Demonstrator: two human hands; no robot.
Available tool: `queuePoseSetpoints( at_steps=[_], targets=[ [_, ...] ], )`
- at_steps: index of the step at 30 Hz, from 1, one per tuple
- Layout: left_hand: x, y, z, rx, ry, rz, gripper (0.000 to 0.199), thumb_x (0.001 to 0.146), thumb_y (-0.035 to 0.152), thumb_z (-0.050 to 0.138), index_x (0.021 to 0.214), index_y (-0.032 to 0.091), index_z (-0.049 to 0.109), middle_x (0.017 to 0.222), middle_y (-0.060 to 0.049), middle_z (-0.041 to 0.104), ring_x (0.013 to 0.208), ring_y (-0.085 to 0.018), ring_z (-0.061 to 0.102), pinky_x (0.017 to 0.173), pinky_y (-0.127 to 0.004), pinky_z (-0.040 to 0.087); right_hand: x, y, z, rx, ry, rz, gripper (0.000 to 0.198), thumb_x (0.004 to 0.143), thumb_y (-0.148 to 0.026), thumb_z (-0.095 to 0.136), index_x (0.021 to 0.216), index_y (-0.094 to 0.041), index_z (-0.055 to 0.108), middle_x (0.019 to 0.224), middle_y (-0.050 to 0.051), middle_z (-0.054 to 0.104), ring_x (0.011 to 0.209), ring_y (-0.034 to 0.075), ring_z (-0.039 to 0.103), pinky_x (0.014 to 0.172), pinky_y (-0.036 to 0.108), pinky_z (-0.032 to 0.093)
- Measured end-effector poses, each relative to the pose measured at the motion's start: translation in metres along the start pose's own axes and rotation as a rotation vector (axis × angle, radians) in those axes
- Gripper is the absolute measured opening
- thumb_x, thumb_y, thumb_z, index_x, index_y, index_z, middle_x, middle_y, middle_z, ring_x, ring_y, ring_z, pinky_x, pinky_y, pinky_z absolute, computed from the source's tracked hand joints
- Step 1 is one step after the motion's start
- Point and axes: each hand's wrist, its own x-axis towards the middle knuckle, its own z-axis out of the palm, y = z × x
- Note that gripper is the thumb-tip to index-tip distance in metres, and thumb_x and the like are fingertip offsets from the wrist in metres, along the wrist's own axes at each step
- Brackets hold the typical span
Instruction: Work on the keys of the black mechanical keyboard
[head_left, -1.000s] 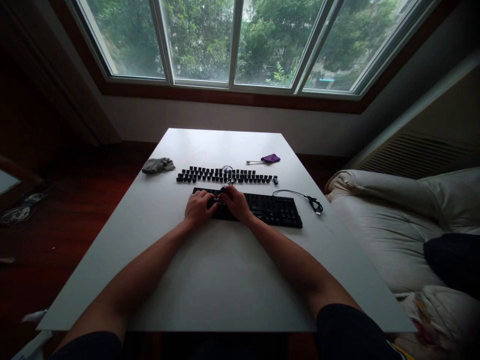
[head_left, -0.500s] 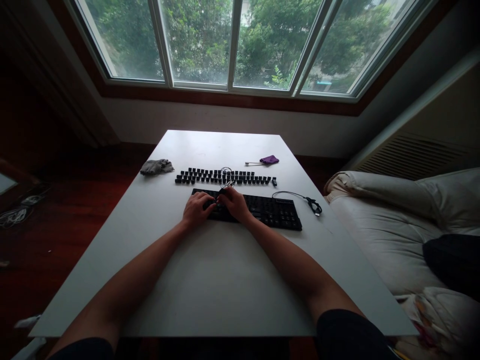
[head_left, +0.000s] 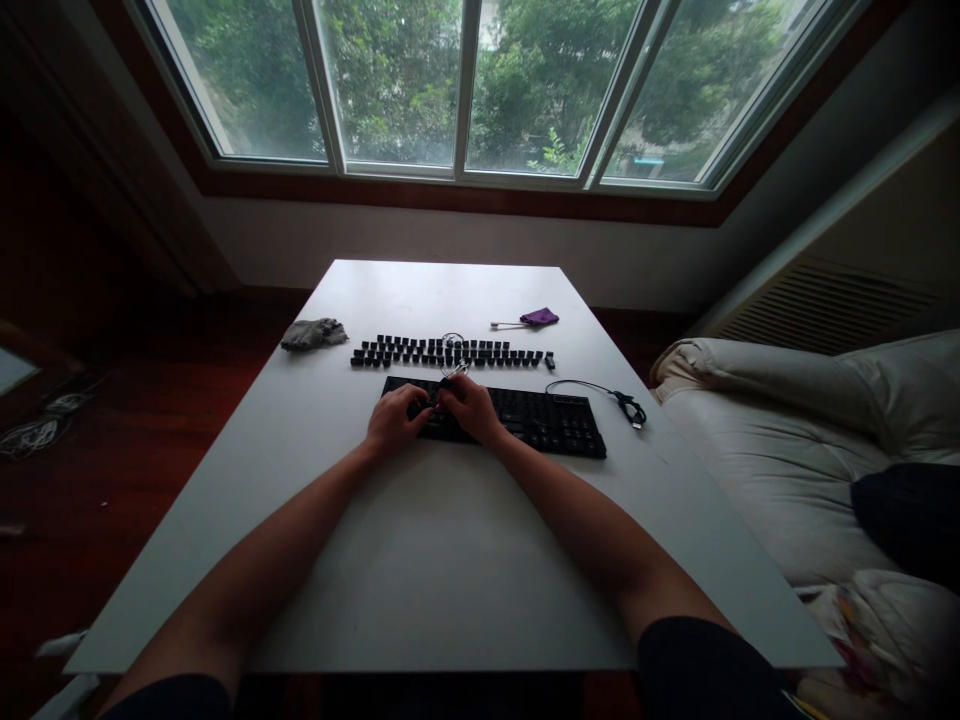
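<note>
A black keyboard [head_left: 551, 422] lies on the white table in front of me, its left part covered by my hands. My right hand [head_left: 471, 408] is closed above it on what looks like a wire keycap puller [head_left: 460, 370]; thin metal wire sticks out past the fingers. Close beside it, my left hand [head_left: 397, 415] bends over the keyboard's left side. Its thumb and fingers are drawn together near the right fingertips, and whatever lies between them is hidden. Loose black keycaps [head_left: 420, 352] stand in rows just behind the keyboard.
A crumpled grey cloth or glove [head_left: 313, 334] lies at the table's left edge. Toward the back right are a purple pouch [head_left: 540, 317] and a thin stick [head_left: 510, 325]. The coiled cable [head_left: 631, 410] rests right of the keyboard. A pale sofa [head_left: 757, 460] stands beside the table [head_left: 442, 570].
The view has shifted very slightly. Both hands stay over the same part of the keyboard, with only small finger movement.
</note>
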Motion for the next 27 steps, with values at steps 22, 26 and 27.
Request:
queuePoseSetpoints(
  at_steps=[22, 26, 27],
  targets=[
    [0.035, -0.009, -0.006, -0.499, -0.267, -0.138, 0.028, 0.078, 0.038, 0.069, 0.099, 0.019, 0.070, 0.094, -0.005, 0.073, 0.086, -0.020, 0.068, 0.079, -0.032, 0.053, 0.011, 0.016, -0.003, 0.149, 0.083, 0.121, 0.024, 0.086, -0.045, 0.062, 0.091, -0.023, 0.053, 0.076, 0.001, 0.072, 0.066, 0.020, 0.072, 0.057, 0.030, 0.058],
    [0.029, -0.005, 0.003, -0.500, -0.122, -0.115, 0.031, 0.085, 0.036, 0.065, 0.111, 0.022, 0.065, 0.096, -0.004, 0.074, 0.089, -0.020, 0.069, 0.082, -0.033, 0.054, 0.012, 0.017, -0.004, 0.178, 0.108, 0.140, 0.026, 0.085, -0.047, 0.062, 0.090, -0.023, 0.052, 0.078, 0.001, 0.071, 0.066, 0.019, 0.072, 0.059, 0.030, 0.059],
    [0.027, -0.003, 0.005, -0.485, -0.097, -0.112, 0.030, 0.086, 0.036, 0.064, 0.113, 0.022, 0.064, 0.096, -0.004, 0.074, 0.089, -0.020, 0.070, 0.082, -0.033, 0.054, 0.012, 0.017, -0.004, 0.189, 0.112, 0.149, 0.027, 0.085, -0.047, 0.062, 0.090, -0.023, 0.052, 0.077, 0.001, 0.071, 0.066, 0.019, 0.072, 0.059, 0.030, 0.059]
  ],
)
